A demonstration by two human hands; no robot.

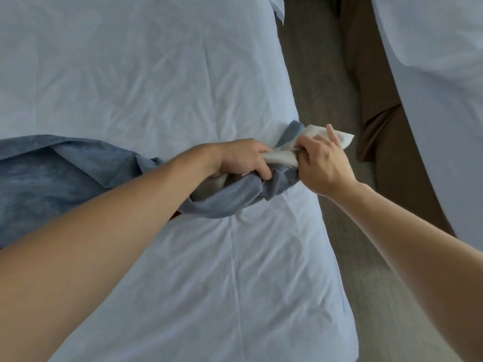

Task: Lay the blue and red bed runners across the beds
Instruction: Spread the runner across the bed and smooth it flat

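Here, seen from above through a head-worn camera, a white-sheeted bed (130,74) fills the left and centre of the view. At far left the blue bed runner (47,178) lies partly spread on the sheet, one edge folded over itself. Its long axis runs left to right across the bed, and toward the right it narrows into a twisted, bunched rope.

The left hand (243,159) comes in from the lower left and grips that bunched end, fingers curled tightly round the blue cloth and its pale lining. Touching it on the right, the right hand (321,163) pinches the same end at the bed's right edge, most fingers curled, the forefinger lifted over a white corner (339,138) of the lining. Both hands sit at the one end, the right nearer the edge; the rest of the runner trails away to their left.

Right of the bed runs a strip of grey carpet (313,74), then a brown bed skirt (376,126), then a second white bed (444,74). No red runner is visible.

Likely the bunched end needs opening out flat.
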